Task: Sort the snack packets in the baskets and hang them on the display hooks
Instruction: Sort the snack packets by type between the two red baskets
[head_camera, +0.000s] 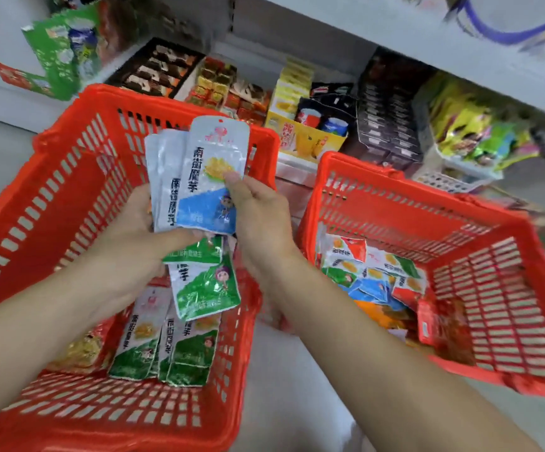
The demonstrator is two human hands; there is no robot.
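The left hand (134, 230) is holding a fan of blue packets (166, 190) upright over the left basket (69, 177). Its fingers are curling round the lower ends from behind, and its thumb is lying across the bottom edge in front. The right hand (258, 220) is pinching the front packet (212, 151) of that fan, with the thumb pressing on the printed face beside the yellow picture and the other fingers sitting behind the packet, out of sight. The hang-hole tab of this packet is pointing up and away from the person. Just below both hands a green packet (206, 288) is hanging tilted, its top tucked under the left thumb area; I cannot tell whether the hand is gripping it or it is only leaning on the pile. More green packets (163, 344) are lying flat on the bottom of the left basket, side by side, with a yellowish packet (82, 350) beside them near the left wall. The right basket (395, 181) is sitting just beside the left one, tipped slightly. It is holding a loose heap of mixed packets (375, 275) in red, green, blue and orange, gathered against its near-left corner. Behind both baskets a shelf (297, 168) is carrying rows of boxed snacks, among them a yellow display box (300, 138) and a stack of dark boxes (388, 125). Everything there is blurred.
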